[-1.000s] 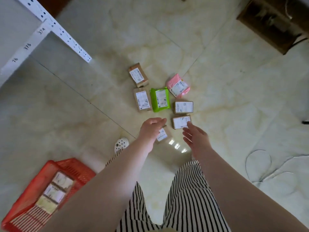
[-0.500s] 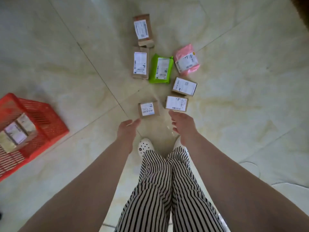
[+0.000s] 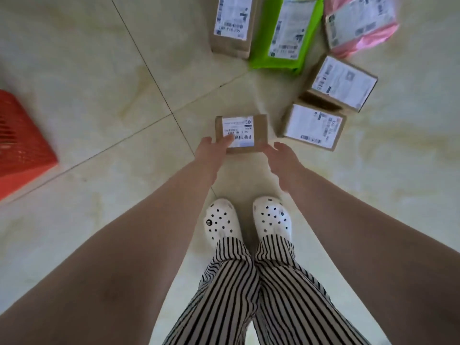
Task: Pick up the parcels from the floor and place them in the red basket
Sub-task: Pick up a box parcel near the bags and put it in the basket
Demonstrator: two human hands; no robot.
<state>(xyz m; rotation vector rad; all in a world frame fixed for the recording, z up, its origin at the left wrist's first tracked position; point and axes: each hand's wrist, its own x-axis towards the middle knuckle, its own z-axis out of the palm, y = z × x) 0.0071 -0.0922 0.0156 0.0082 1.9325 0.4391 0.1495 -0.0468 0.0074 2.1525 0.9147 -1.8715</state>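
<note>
Parcels lie spread on our pale glossy tiled floor [image 3: 87,58], and the red plastic mesh basket [image 3: 22,145] sits at nine o'clock, cut by the frame edge, well apart from them. From its bulk we cannot tell what it holds.

At twelve o'clock lie the bigger pieces: a bright green plastic mailer bag [image 3: 286,33], a tall brown cardboard box with a white label [image 3: 232,23] just beside it on its left, and a pink plastic mailer bag [image 3: 361,23] at one o'clock. Below those, at two o'clock, two brown labelled cartons [image 3: 342,84] [image 3: 312,127] sit close together.

Smallest, and nearest to our white perforated clogs [image 3: 249,220], is the small brown cardboard box with a barcode label [image 3: 241,133], flat on the tile at twelve o'clock. We judge the step in hand to be the grasp of this box, with nothing lifted yet.

Both our bare arms reach straight down toward it. Our left hand [image 3: 211,151] is spread, one finger [image 3: 227,140] laid over the label's near corner. Our right hand [image 3: 286,158] is likewise unclenched and empty, its fingertips just beside the box's near right corner; whether they touch, we cannot tell.

Next, we reckon, we need to close both hands on opposite edges, lift, then swing toward nine o'clock.
</note>
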